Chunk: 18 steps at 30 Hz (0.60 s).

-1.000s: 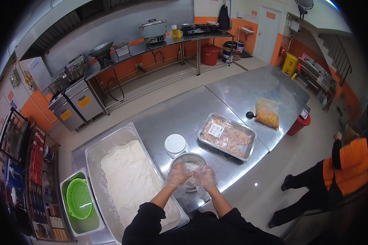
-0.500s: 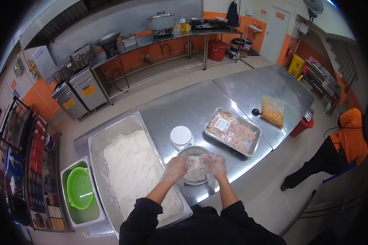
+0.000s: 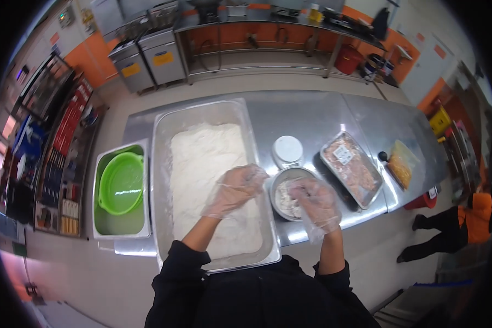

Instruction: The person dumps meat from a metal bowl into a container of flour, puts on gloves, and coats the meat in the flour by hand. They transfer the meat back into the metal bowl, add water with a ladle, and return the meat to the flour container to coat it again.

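Gloved hands (image 3: 239,189) over powder-filled tub (image 3: 249,136) and metal bowl (image 3: 293,173), green basket (image 3: 120,185) farther left.

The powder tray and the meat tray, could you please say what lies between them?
In the head view, the metal bowl and white scale lie there, the right hand over the bowl.

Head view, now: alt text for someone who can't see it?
A clear-plastic-gloved left hand is over a deep silver metal tray of white powder; the right hand, likewise gloved, is over a round metal bowl. Rightward sits a rectangular metal pan of pinkish pieces; leftward, a round green plastic basket.
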Available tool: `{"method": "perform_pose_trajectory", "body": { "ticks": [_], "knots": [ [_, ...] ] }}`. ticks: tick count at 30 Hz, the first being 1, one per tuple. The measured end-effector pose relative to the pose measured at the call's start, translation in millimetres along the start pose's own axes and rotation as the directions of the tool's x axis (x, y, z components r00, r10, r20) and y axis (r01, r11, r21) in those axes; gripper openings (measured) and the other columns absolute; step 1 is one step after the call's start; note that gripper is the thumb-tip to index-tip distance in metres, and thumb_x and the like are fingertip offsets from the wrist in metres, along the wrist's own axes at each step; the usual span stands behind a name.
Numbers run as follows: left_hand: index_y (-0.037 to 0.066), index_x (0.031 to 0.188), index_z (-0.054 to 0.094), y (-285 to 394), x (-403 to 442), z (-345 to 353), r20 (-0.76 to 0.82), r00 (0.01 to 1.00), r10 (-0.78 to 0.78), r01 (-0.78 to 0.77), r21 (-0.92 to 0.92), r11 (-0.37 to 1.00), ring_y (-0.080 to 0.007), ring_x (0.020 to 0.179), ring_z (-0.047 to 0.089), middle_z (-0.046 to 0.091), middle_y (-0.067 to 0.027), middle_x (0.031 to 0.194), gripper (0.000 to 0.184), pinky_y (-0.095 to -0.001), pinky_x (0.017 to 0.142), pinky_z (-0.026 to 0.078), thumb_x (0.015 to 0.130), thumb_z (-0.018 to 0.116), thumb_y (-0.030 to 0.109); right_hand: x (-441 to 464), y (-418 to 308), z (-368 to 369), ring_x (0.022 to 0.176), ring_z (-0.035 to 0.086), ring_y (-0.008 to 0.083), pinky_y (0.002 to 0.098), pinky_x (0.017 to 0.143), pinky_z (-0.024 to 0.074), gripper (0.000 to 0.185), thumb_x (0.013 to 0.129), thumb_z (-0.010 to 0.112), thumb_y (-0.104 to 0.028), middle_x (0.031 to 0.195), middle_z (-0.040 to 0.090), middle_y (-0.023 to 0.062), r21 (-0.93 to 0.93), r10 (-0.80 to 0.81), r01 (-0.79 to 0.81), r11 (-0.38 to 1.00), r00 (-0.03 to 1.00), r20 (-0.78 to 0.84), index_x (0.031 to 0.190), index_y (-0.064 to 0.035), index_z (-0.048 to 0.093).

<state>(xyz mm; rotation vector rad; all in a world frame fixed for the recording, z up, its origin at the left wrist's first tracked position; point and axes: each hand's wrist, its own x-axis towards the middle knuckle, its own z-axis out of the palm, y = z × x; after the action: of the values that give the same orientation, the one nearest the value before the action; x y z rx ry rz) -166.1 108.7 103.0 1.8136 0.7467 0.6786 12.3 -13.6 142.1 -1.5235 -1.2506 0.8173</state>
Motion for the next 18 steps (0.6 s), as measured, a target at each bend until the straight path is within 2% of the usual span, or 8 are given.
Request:
{"method": "perform_pose_trajectory", "body": {
  "ticks": [1,4,6,7,10,13,16,18],
  "knots": [
    [0.002,0.091,0.063,-5,-15,-19,-0.034,0.989,-0.145,0.145,0.007,0.989,-0.0099,0.060,0.060,0.061,-0.0034,0.068,0.025,-0.0243,0.053,0.048,0.087,0.057,0.026,11,30,19,0.078,0.061,0.0202,0.0319,0.073,0.0479,0.019,0.083,0.059,-0.020,0.083,0.063,0.0123,-0.232,-0.127,0.157,0.960,0.982,0.141,0.094,-0.0047,0.063],
    [0.004,0.080,0.060,-51,-63,-59,-0.201,0.943,-0.266,0.302,0.180,0.936,-0.0224,0.061,0.063,0.063,-0.0097,0.066,0.027,-0.0334,0.060,0.050,0.082,0.056,0.031,29,12,95,0.084,0.062,0.0273,0.0319,0.076,0.0485,0.025,0.082,0.055,-0.015,0.094,0.063,0.0164,-0.558,0.070,0.308,0.771,0.829,0.555,0.103,-0.0016,0.059],
    [0.005,0.083,0.061,-64,-94,-75,-0.243,0.920,-0.307,0.391,0.602,0.696,-0.0253,0.066,0.064,0.064,-0.0118,0.071,0.026,-0.0357,0.064,0.050,0.081,0.054,0.030,39,59,149,0.087,0.061,0.0311,0.0363,0.078,0.0480,0.030,0.080,0.051,-0.014,0.099,0.061,0.0205,-0.675,0.189,0.484,0.556,0.717,0.670,0.107,-0.0001,0.056],
    [0.005,0.085,0.061,-71,-108,-81,-0.269,0.908,-0.321,0.405,0.762,0.505,-0.0268,0.069,0.064,0.065,-0.0128,0.074,0.025,-0.0368,0.066,0.050,0.080,0.054,0.029,39,77,170,0.089,0.061,0.0317,0.0378,0.079,0.0476,0.033,0.079,0.049,-0.013,0.101,0.060,0.0217,-0.707,0.266,0.598,0.378,0.661,0.702,0.108,0.0011,0.055],
    [0.007,0.091,0.062,-104,-141,-86,-0.139,0.900,-0.413,0.352,0.789,0.503,-0.0283,0.082,0.064,0.065,-0.0162,0.086,0.024,-0.0378,0.072,0.050,0.080,0.052,0.025,23,110,217,0.088,0.060,0.0331,0.0406,0.077,0.0468,0.034,0.076,0.049,-0.010,0.098,0.060,0.0237,-0.496,0.328,0.843,0.210,0.417,0.848,0.106,0.0037,0.054],
    [0.007,0.095,0.063,-119,-147,-66,0.117,0.828,-0.548,0.246,0.803,0.543,-0.0271,0.092,0.062,0.064,-0.0167,0.094,0.025,-0.0372,0.077,0.050,0.079,0.053,0.023,8,121,227,0.087,0.060,0.0330,0.0410,0.075,0.0466,0.030,0.073,0.051,-0.010,0.097,0.060,0.0241,-0.397,0.129,0.554,0.732,0.459,0.879,0.100,0.0036,0.058],
    [0.007,0.101,0.062,-155,-149,-29,-0.001,0.844,-0.536,0.302,0.828,0.472,-0.0273,0.096,0.061,0.063,-0.0172,0.100,0.030,-0.0367,0.079,0.049,0.075,0.056,0.020,28,104,225,0.089,0.060,0.0332,0.0412,0.074,0.0457,0.034,0.071,0.056,-0.012,0.098,0.060,0.0243,-0.377,0.378,0.706,0.599,0.166,0.911,0.102,0.0023,0.056],
    [0.007,0.099,0.063,-157,-144,-28,0.087,0.818,-0.568,0.251,0.835,0.490,-0.0270,0.095,0.061,0.063,-0.0174,0.099,0.030,-0.0362,0.079,0.049,0.071,0.058,0.017,33,111,225,0.088,0.060,0.0335,0.0413,0.075,0.0460,0.042,0.070,0.059,-0.014,0.102,0.059,0.0226,-0.533,0.423,0.652,0.539,0.337,0.841,0.108,0.0006,0.052]
  ]
}}
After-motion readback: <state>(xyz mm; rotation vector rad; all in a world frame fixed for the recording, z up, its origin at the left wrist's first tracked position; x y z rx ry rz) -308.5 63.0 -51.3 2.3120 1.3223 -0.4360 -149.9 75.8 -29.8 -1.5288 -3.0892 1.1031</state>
